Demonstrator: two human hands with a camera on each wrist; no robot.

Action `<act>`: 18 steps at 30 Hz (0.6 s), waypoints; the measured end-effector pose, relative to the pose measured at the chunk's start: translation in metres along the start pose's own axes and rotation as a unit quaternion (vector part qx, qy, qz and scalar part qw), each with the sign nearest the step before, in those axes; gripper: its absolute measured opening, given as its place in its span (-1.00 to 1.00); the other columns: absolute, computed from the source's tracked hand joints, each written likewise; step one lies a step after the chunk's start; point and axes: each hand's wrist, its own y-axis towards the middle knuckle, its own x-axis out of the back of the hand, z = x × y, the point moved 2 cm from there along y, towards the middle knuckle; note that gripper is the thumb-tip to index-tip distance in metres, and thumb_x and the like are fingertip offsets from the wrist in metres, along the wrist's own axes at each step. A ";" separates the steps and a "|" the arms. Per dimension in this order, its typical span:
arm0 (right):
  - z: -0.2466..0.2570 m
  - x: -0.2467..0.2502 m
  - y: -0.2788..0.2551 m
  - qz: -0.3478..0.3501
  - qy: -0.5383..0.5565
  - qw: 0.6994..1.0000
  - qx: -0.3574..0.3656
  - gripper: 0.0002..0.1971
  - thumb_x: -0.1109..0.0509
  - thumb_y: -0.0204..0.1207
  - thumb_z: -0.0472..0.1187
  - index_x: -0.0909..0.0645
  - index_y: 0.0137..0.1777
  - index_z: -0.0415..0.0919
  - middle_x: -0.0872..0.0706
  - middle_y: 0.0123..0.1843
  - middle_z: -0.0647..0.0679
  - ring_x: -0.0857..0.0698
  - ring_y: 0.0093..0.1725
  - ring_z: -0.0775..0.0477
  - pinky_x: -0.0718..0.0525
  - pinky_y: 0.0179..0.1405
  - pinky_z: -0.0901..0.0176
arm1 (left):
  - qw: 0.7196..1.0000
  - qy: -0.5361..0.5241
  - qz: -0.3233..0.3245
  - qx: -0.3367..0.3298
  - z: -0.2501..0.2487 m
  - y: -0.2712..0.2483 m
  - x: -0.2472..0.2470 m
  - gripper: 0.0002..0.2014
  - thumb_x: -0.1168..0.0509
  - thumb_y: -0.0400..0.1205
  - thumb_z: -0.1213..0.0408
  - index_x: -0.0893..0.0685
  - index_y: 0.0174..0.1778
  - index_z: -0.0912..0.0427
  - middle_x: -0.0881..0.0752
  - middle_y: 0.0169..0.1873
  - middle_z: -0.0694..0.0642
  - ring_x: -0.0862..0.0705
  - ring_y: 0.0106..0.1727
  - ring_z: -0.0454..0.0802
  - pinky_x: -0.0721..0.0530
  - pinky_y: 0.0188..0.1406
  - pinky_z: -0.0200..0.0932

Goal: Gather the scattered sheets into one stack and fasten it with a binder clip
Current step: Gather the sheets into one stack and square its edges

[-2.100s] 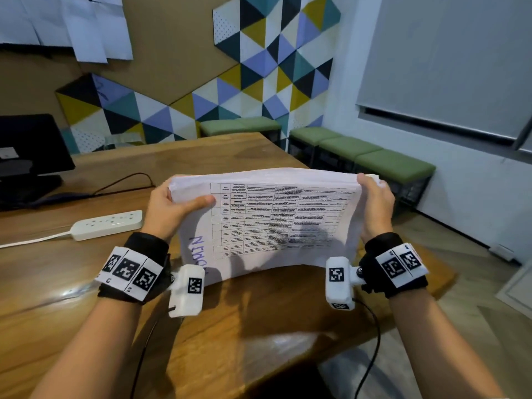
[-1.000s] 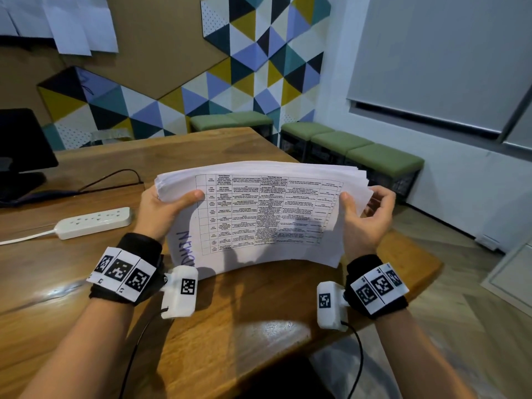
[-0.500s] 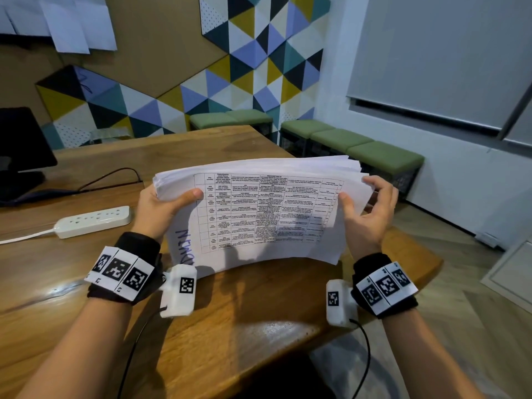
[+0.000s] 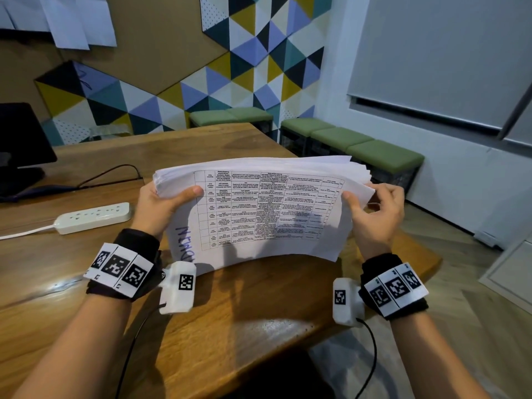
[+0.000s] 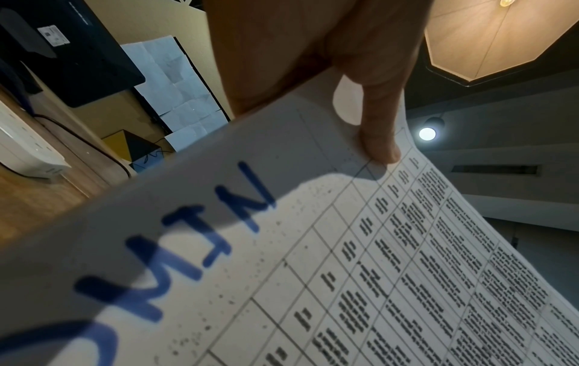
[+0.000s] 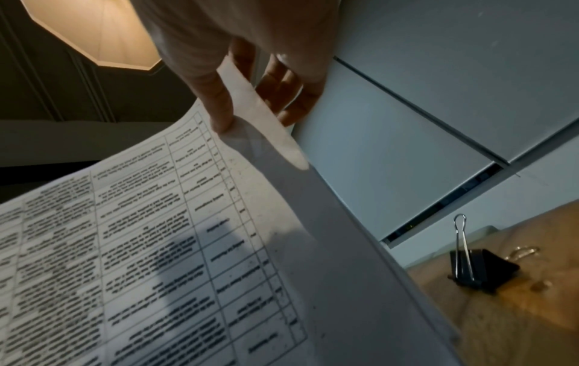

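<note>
- Stack of printed sheets (image 4: 267, 208) stands on its lower edge on the wooden counter (image 4: 230, 312).
- Left hand (image 4: 157, 207) grips its left top corner, thumb in front.
- Right hand (image 4: 374, 214) pinches the right corner, fingers (image 6: 291, 96) loosely curled behind.
- Black binder clip (image 6: 476, 267) lies on the counter, right of the sheets.

Stack of sheets (image 4: 259, 208) stands on its lower long edge on my table, top leaning away from me, printed table facing me, blue handwriting at left. Top-right corners fan unevenly. Black binder clip (image 6: 479, 268) lies on the wood to the right, apparently closed, one wire handle upright.
</note>
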 end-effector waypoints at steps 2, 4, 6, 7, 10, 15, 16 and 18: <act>-0.001 -0.001 -0.003 0.014 0.005 0.999 -0.028 -0.68 -0.50 0.25 0.00 -0.59 -0.29 -0.28 -0.42 -0.03 -0.02 -0.49 -0.01 -0.02 -0.59 -0.02 0.04 | 1.000 -0.001 0.000 0.000 0.000 0.000 0.000 -0.70 -0.41 0.42 0.53 -0.68 -0.05 0.05 -0.81 -0.31 -0.25 -0.77 -0.20 -0.31 -0.69 -0.23 -0.46; -0.002 -0.004 -0.007 0.064 0.054 0.993 -0.088 -0.80 -0.56 0.32 -0.16 -0.54 -0.28 -0.05 -0.52 0.10 -0.15 -0.56 0.04 -0.06 -0.67 -0.05 0.10 | 1.000 -0.004 -0.001 0.002 0.000 0.000 0.000 -0.70 -0.41 0.42 0.54 -0.68 -0.05 0.06 -0.81 -0.32 -0.25 -0.77 -0.21 -0.31 -0.69 -0.24 -0.46; -0.005 -0.006 -0.013 0.129 0.121 0.975 -0.132 -0.78 -0.51 0.40 -0.26 -0.54 -0.10 0.00 -0.61 0.19 -0.26 -0.64 -0.02 0.01 -0.69 -0.19 0.37 | 1.000 -0.006 0.000 0.001 0.000 0.000 0.000 -0.70 -0.41 0.43 0.54 -0.67 -0.06 0.06 -0.81 -0.33 -0.25 -0.77 -0.22 -0.32 -0.68 -0.25 -0.46; -0.006 -0.006 -0.016 0.132 0.136 0.973 -0.132 -0.78 -0.50 0.42 -0.27 -0.55 -0.06 0.00 -0.61 0.20 -0.24 -0.64 -0.02 0.03 -0.67 -0.20 0.41 | 1.000 -0.005 0.001 0.001 0.000 0.000 0.000 -0.71 -0.41 0.43 0.53 -0.67 -0.06 0.06 -0.81 -0.32 -0.25 -0.77 -0.21 -0.32 -0.68 -0.25 -0.46; -0.008 -0.004 -0.019 0.084 0.046 0.990 -0.100 -0.88 -0.47 0.41 -0.09 -0.55 -0.20 0.03 -0.36 0.16 -0.01 -0.47 0.21 -0.07 -0.65 0.14 -0.03 | 1.000 -0.005 0.000 0.002 0.001 0.001 0.000 -0.70 -0.41 0.42 0.53 -0.68 -0.04 0.07 -0.81 -0.31 -0.25 -0.77 -0.20 -0.31 -0.69 -0.23 -0.45; -0.005 -0.010 -0.026 0.059 0.002 0.993 -0.104 -0.82 -0.39 0.52 -0.16 -0.52 -0.14 -0.28 -0.22 0.13 -0.02 -0.43 0.20 -0.14 -0.60 0.22 -0.12 | 1.000 -0.005 0.001 0.000 0.001 0.001 0.000 -0.69 -0.41 0.42 0.54 -0.68 -0.04 0.07 -0.81 -0.30 -0.25 -0.77 -0.19 -0.31 -0.69 -0.20 -0.45; -0.004 -0.010 -0.027 0.049 0.004 0.994 -0.102 -0.84 -0.38 0.53 -0.20 -0.52 -0.13 -0.29 -0.22 0.14 -0.04 -0.44 0.19 -0.16 -0.62 0.18 -0.02 | 1.000 -0.006 0.000 0.000 0.001 0.001 0.000 -0.69 -0.41 0.42 0.54 -0.68 -0.04 0.06 -0.81 -0.30 -0.25 -0.77 -0.19 -0.31 -0.70 -0.20 -0.45; -0.001 -0.011 -0.030 0.034 0.011 0.994 -0.098 -0.88 -0.37 0.54 -0.24 -0.50 -0.14 -0.27 -0.24 0.15 -0.07 -0.46 0.18 -0.20 -0.64 0.12 0.05 | 1.000 -0.009 -0.001 0.002 0.002 0.001 0.001 -0.69 -0.41 0.43 0.54 -0.68 -0.02 0.08 -0.81 -0.29 -0.23 -0.77 -0.18 -0.29 -0.70 -0.19 -0.43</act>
